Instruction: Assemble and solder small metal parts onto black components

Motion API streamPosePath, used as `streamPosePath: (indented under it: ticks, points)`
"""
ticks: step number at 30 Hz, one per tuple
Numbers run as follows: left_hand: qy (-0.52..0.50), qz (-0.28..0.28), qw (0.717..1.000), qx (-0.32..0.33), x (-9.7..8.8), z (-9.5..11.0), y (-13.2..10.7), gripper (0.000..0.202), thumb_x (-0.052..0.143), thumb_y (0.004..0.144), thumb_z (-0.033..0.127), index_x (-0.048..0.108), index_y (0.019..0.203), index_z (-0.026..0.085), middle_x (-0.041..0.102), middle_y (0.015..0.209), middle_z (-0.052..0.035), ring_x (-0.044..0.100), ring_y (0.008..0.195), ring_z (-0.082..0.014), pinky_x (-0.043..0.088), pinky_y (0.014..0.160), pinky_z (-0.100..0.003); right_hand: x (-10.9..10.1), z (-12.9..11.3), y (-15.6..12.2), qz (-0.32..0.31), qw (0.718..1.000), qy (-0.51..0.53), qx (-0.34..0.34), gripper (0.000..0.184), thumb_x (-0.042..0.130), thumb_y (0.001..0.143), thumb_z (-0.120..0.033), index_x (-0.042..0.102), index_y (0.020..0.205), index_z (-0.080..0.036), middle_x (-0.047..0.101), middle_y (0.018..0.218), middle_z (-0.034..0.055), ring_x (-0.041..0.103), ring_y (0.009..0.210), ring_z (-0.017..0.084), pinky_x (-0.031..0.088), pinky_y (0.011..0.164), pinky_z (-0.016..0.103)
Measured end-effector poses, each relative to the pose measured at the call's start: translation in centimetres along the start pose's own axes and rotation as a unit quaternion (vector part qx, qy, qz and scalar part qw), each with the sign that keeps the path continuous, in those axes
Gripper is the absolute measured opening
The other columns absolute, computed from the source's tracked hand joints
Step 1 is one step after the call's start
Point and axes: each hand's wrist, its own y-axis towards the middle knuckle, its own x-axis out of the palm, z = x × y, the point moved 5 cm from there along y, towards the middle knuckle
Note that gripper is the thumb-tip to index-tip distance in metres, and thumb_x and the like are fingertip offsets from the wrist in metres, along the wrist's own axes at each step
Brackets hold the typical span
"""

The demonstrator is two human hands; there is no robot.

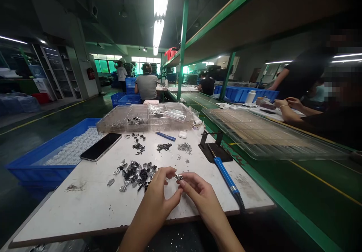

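Note:
Both hands meet above the front of the white table [93, 203]. A small shiny metal part [178, 177] is pinched between the fingertips of my left hand [162, 191] and my right hand [199, 191]. Its exact kind is too small to tell. Just left of my left hand lies a loose pile of black and silver metal clips [137, 174]. Farther back are small heaps of black pieces [164, 147] and tiny ring-like metal bits [184, 148]. A blue soldering iron [226, 174] rests on its black stand [216, 152], to the right of my right hand.
A phone [101, 146] lies at the left edge, beside a blue crate [36, 165] of white parts. Clear compartment trays [121, 112] stand at the back, near a blue pen-like tool [165, 136] and a white earbud case [183, 134]. Co-workers sit ahead and at the right.

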Motion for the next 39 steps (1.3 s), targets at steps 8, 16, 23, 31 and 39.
streamPosePath:
  ticks: [8,16,23,31,39]
  points:
    - [-0.038,-0.016,0.997,-0.061,-0.3,-0.8,-0.8,0.014,0.053,0.088,0.032,0.059,0.098,0.026,0.061,0.102,-0.0018,0.055,0.087,-0.0192,0.045,0.075,-0.031,0.4,-0.7,-0.2,-0.035,0.998,-0.037,-0.023,0.025,0.065,0.082,-0.036,0.067,0.102,-0.022,0.069,0.101,0.0053,0.063,0.097,0.021,0.047,0.088,0.031]
    - [-0.045,0.001,0.997,-0.056,-0.7,-0.9,-0.8,0.012,0.051,0.088,0.028,0.058,0.098,0.026,0.061,0.098,-0.0005,0.056,0.088,-0.0178,0.045,0.077,-0.031,0.6,-0.7,-0.5,-0.048,0.996,-0.061,-0.04,0.023,0.064,0.083,-0.032,0.067,0.104,-0.023,0.068,0.103,0.0049,0.062,0.098,0.021,0.046,0.09,0.033]
    - [-0.081,-0.001,0.993,-0.088,-0.8,-1.3,-0.9,0.015,0.055,0.086,0.034,0.062,0.096,0.025,0.065,0.097,-0.0008,0.06,0.09,-0.0182,0.047,0.08,-0.029,0.4,-1.0,-0.4,-0.032,0.995,-0.093,-0.035,0.028,0.055,0.088,-0.04,0.065,0.108,-0.023,0.068,0.084,0.0029,0.061,0.082,0.018,0.046,0.079,0.03]
    - [-0.118,-0.024,0.986,-0.116,-0.7,-1.6,-0.9,0.019,0.057,0.085,0.039,0.063,0.092,0.022,0.068,0.096,-0.0028,0.061,0.091,-0.0202,0.049,0.08,-0.031,0.7,-0.9,-0.5,-0.059,0.997,-0.053,-0.02,0.024,0.06,0.085,-0.038,0.064,0.099,-0.019,0.066,0.089,0.0037,0.06,0.08,0.016,0.045,0.076,0.029]
    - [-0.123,-0.03,0.987,-0.103,-0.6,-1.5,-0.9,0.017,0.062,0.081,0.035,0.063,0.092,0.021,0.067,0.09,-0.003,0.062,0.084,-0.0193,0.051,0.075,-0.03,0.5,-1.0,-0.4,-0.067,0.997,-0.031,0.001,0.021,0.063,0.082,-0.039,0.062,0.089,-0.018,0.06,0.078,0.0008,0.056,0.076,0.016,0.043,0.072,0.027]
